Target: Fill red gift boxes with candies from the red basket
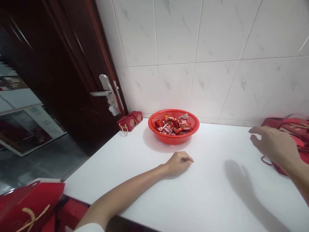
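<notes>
My left hand [179, 163] rests on the white tabletop [210, 190] with its fingers curled in, and nothing shows in it. Just beyond it stands a red plastic basket [173, 139] of wrapped candies [172, 125]. At the right, my right hand [275, 143] is raised above the table, thumb and fingers apart, holding nothing. Behind and beside that hand lies a pile of dark red bags or folded boxes [303, 129] with a cord loop; the hand and forearm hide part of it.
Two small red gift boxes [126, 123] with cord handles stand at the table's back left corner. A large red bag [29, 203] with a twisted cord is at the lower left. A dark wooden door [72, 58] and a tiled wall [176, 80] border the table.
</notes>
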`<state>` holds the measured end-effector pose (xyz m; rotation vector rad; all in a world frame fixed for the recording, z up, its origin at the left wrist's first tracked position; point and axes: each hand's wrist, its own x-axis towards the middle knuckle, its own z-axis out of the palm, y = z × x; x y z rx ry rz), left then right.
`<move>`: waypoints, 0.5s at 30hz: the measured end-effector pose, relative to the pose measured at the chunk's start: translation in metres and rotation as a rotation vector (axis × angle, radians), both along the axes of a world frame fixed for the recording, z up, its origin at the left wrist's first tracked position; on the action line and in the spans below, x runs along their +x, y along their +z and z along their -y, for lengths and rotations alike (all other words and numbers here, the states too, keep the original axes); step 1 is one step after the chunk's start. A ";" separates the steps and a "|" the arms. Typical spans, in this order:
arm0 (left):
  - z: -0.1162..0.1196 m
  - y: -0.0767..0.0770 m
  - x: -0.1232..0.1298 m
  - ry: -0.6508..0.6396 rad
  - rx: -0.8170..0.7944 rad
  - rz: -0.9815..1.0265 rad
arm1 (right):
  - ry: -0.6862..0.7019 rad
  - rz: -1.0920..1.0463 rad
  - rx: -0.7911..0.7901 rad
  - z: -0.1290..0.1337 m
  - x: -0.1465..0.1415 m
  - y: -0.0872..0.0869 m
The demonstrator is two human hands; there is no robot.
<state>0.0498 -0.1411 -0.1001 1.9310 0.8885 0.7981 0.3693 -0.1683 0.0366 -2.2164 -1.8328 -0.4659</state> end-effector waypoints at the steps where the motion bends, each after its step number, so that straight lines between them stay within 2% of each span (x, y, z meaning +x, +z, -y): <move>1: -0.001 0.008 -0.005 -0.024 0.005 -0.032 | 0.045 -0.030 -0.041 -0.001 -0.017 -0.005; 3: -0.003 0.033 -0.021 -0.136 0.020 -0.127 | 0.288 -0.149 -0.116 0.000 -0.048 -0.024; 5: -0.003 0.068 -0.044 -0.331 0.114 -0.385 | 0.639 -0.293 -0.188 0.007 -0.075 -0.048; 6: 0.000 0.089 -0.059 -0.381 0.125 -0.522 | 0.803 -0.346 -0.225 0.013 -0.089 -0.061; 8: 0.009 0.134 -0.092 -0.365 0.079 -0.799 | 1.027 -0.437 -0.276 0.029 -0.114 -0.084; 10: 0.023 0.175 -0.131 -0.230 0.002 -0.990 | 1.166 -0.508 -0.300 0.046 -0.134 -0.102; 12: 0.040 0.207 -0.177 0.000 -0.023 -1.037 | 1.276 -0.573 -0.287 0.060 -0.148 -0.117; 14: 0.057 0.224 -0.226 0.242 -0.061 -1.066 | 1.338 -0.630 -0.275 0.068 -0.155 -0.131; 15: 0.066 0.227 -0.250 0.378 -0.081 -1.083 | 1.341 -0.662 -0.276 0.070 -0.156 -0.139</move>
